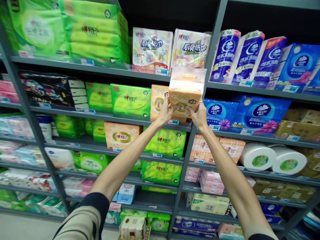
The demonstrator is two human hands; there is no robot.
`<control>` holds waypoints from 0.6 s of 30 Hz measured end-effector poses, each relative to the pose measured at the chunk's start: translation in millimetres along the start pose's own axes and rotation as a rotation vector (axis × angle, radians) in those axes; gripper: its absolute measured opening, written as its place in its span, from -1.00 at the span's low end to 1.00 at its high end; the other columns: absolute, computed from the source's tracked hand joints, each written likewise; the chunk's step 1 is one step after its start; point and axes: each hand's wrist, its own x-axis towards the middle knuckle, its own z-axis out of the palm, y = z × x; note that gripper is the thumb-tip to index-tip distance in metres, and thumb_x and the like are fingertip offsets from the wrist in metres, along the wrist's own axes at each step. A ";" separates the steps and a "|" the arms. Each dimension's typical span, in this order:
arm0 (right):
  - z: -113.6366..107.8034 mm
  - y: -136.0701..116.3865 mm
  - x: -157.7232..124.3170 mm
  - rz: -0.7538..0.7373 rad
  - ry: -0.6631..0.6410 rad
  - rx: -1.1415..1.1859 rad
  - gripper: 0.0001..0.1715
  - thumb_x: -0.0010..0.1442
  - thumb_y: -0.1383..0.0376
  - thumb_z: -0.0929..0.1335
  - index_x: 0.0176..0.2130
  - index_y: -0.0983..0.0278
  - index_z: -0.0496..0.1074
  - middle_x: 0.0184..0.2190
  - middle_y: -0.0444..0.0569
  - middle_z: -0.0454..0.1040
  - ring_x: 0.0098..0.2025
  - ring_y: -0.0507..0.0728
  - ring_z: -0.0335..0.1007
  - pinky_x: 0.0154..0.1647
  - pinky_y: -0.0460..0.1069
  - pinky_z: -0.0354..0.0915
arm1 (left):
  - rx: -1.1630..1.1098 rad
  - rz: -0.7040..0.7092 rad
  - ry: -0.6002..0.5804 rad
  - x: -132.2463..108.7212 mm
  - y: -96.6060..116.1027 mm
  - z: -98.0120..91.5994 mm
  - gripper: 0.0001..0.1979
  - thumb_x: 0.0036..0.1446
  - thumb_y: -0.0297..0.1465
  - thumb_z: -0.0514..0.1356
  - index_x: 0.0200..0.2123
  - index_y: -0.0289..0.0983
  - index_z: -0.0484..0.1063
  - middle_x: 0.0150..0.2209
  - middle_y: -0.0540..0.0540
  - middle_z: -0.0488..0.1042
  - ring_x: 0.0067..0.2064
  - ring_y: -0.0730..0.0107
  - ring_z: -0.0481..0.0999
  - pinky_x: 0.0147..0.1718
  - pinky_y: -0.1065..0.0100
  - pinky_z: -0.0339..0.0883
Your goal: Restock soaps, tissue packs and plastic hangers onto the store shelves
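Note:
An orange tissue pack (186, 88) with a pale top is held up before the second shelf. My left hand (165, 111) grips its lower left corner, fingers closed round the side. On the lower right, my right hand (198, 115) holds the same pack with the thumb across its front. Right behind my left hand stands another orange tissue pack (157, 100) on the shelf. A green tissue pack (130, 100) sits further left, and blue tissue packs (221, 111) lie to the right beyond the upright. Part of the shelf behind the held pack is hidden.
Grey shelf boards (105, 70) and an upright post (212, 53) surround my hands. Kitchen towel packs (152, 48) stand on the shelf above. Below are green packs (166, 141) and big white paper rolls (258, 155). A beige pack (132, 228) sits near the floor.

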 end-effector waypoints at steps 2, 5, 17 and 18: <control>7.3 10.3 -3.7 0.010 -0.005 -0.037 -0.15 0.29 -0.02 0.42 0.39 0.24 0.20 0.31 0.19 0.42 0.38 0.40 0.28 0.38 0.34 0.30 | 0.020 0.002 0.034 -3.9 -9.0 1.8 -0.57 0.28 -0.26 0.29 0.14 -0.17 0.28 0.21 -0.23 0.49 0.29 0.04 0.48 0.22 -0.03 0.47; 15.7 20.5 -9.4 0.046 -0.026 -0.014 -0.12 0.29 0.01 0.42 0.42 0.27 0.15 0.32 0.21 0.41 0.37 0.38 0.32 0.37 0.29 0.31 | 0.044 -0.016 0.067 -8.8 -19.8 2.8 -0.58 0.26 -0.31 0.29 0.14 -0.22 0.32 0.17 -0.28 0.50 0.23 0.04 0.52 0.17 0.00 0.50; 51.6 55.4 0.0 0.274 -0.118 -0.175 -0.07 0.37 0.16 0.28 0.50 0.38 -0.17 0.43 0.30 0.24 0.44 0.34 0.24 0.43 0.28 0.23 | 0.617 -0.113 0.275 8.5 -45.1 17.9 -0.37 0.16 -0.46 0.41 0.24 -0.27 0.25 0.24 -0.36 0.39 0.23 -0.05 0.48 0.23 0.00 0.40; 54.9 57.4 1.9 0.290 -0.114 -0.192 -0.05 0.37 0.15 0.27 0.50 0.39 -0.22 0.45 0.30 0.20 0.46 0.34 0.20 0.44 0.30 0.21 | 0.645 -0.109 0.269 11.0 -45.6 20.3 -0.35 0.18 -0.45 0.39 0.26 -0.29 0.22 0.27 -0.39 0.36 0.24 -0.07 0.47 0.22 0.00 0.41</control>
